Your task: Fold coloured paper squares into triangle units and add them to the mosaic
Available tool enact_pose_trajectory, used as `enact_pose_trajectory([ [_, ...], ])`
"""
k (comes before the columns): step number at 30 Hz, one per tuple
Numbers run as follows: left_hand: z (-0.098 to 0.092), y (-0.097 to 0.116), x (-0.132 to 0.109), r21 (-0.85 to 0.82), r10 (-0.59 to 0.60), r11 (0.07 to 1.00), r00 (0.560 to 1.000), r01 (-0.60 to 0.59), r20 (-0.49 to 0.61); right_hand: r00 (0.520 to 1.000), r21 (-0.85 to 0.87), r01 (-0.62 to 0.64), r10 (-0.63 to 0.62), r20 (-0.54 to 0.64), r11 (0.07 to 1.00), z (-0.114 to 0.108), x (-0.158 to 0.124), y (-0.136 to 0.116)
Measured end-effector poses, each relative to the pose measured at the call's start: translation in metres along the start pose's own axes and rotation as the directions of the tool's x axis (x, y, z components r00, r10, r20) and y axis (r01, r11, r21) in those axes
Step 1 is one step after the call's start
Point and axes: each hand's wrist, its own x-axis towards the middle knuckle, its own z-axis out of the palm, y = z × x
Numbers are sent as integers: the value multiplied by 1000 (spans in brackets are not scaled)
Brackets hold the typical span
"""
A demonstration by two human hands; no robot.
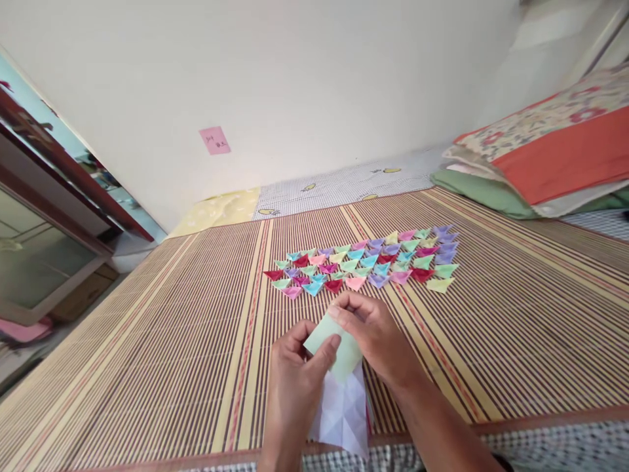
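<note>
Between my two hands is a pale green sheet of paper (348, 357), raised over the mat and tilted. My left hand (301, 364) grips its left side, the thumb lying on its face. At its upper edge my right hand (367, 322) pinches the paper between thumb and fingers. Under it a creased white-lilac paper (341, 410) lies near the mat's front edge, with coloured edges of other sheets showing at its right. Beyond my hands, several small folded paper pieces (355, 283) in many colours stand in close rows.
A striped bamboo mat (196, 341) covers the surface in front of me. Folded bedding (555, 157) in orange, floral and green is piled at the right. Behind the mat rises a white wall with a pink note (215, 140). A doorway and a glazed cabinet (44, 255) are at the left.
</note>
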Motion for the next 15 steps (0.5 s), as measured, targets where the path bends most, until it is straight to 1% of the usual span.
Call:
enact_pose_trajectory([
  [3,-1,3,0,-96,-77,992,997,80,29,1000,-12,6,-6,22,1000,1,0,0],
  [5,0,5,0,-206,-131,968,989,141,65,1000,-10,2,-2,23,1000,1,0,1],
  [7,2,8,-1,-293,-153,940,984,175,96,1000,-9,-19,19,16,1000,1,1,3],
  [9,6,10,-2,-327,-115,936,991,130,65,998,-8,-55,55,12,998,0,3,5],
  [11,7,12,-2,-305,-28,952,1000,24,-8,996,-2,-91,91,10,996,0,4,9],
  [12,7,12,-2,-277,19,961,999,-26,-26,994,1,-105,105,13,994,0,5,10],
  [14,3,10,0,-199,76,977,997,-72,11,993,3,-120,120,19,993,-1,6,14],
  [15,-1,9,1,-144,77,987,995,-68,64,993,2,-120,119,19,993,-2,7,15],
])
